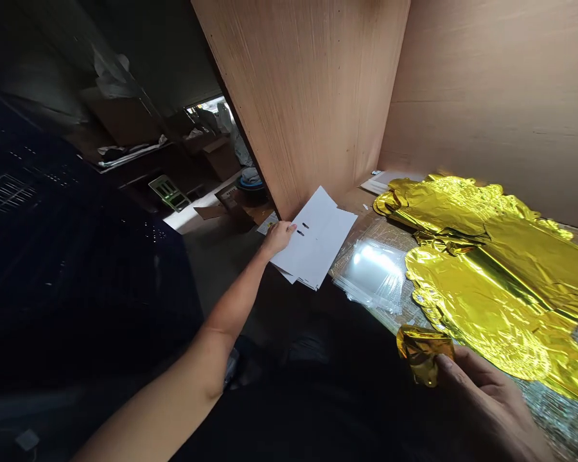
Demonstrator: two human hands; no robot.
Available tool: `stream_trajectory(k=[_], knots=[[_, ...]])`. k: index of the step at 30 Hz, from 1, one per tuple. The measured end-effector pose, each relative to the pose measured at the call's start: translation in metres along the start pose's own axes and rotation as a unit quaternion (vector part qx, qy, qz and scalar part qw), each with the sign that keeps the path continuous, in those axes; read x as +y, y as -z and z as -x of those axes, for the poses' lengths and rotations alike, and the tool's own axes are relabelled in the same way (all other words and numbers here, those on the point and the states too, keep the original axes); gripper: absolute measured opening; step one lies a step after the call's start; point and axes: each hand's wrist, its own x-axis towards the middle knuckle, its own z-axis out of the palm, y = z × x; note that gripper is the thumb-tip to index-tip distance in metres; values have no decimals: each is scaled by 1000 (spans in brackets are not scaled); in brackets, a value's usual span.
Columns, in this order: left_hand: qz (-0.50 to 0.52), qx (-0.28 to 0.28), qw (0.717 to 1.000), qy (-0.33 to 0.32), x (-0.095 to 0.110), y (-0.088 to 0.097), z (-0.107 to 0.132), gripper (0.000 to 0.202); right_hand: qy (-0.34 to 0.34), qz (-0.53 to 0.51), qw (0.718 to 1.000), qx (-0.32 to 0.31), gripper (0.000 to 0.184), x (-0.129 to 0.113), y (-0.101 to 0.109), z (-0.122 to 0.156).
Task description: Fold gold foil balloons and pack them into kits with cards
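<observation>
The right hand (pixel 486 391) was nearest, thumb and fingers closed on a folded gold foil (pixel 420 360) just beside the gold stack (pixel 491 301). The foil looked light, limp, slick and easily creased, best pinched gently at an edge. The left hand (pixel 278 239) gripped the white sheets (pixel 320 247) by their left edge, at the table (pixel 351 199); these seemed light, fairly stiff, apt to slide apart unless pinched together. Clear bags (pixel 376 273) lay between sheets and stack.

The left grip (pixel 278 239) holds white sheets (pixel 324 242) by the edge; the right grip (pixel 496 398) pinches bent gold foil (pixel 418 350).
</observation>
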Motion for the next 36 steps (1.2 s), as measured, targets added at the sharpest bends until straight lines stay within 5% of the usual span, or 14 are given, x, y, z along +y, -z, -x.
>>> stream_trajectory(k=[3,5,8,11,13,15,18,22,24,26,30,34,36], knots=[[150,95,984,-29,23,-5,31,50,-26,-54,998,-35,46,-10,-21,2],[329,80,940,-24,51,-29,63,57,24,-50,997,-46,39,-14,-38,-6],[587,-64,807,4,106,-79,120,49,162,23,986,-36,23,-16,-58,-30],[725,-229,648,42,147,-113,165,57,247,117,962,28,28,-16,-56,-51],[752,-346,557,69,157,-122,174,71,260,191,943,81,31,-17,-43,-50],[726,-451,511,88,157,-127,167,72,259,289,916,100,31,-19,-27,-42],[617,-551,555,80,154,-136,148,55,223,436,866,100,29,-22,-6,-29],[505,-597,623,29,165,-145,141,48,157,535,823,112,25,-26,9,-24],[438,-606,662,-42,176,-143,146,51,142,516,841,80,23,-29,12,-20],[387,-599,692,-112,185,-139,152,54,133,438,889,16,23,-33,14,-11],[379,-585,702,-148,195,-139,150,51,56,193,978,-48,42,-36,23,13],[365,-542,730,-197,207,-150,141,51,50,166,985,-9,48,-21,37,17],[421,-478,756,-154,216,-159,144,51,101,180,977,49,43,-9,40,10]])
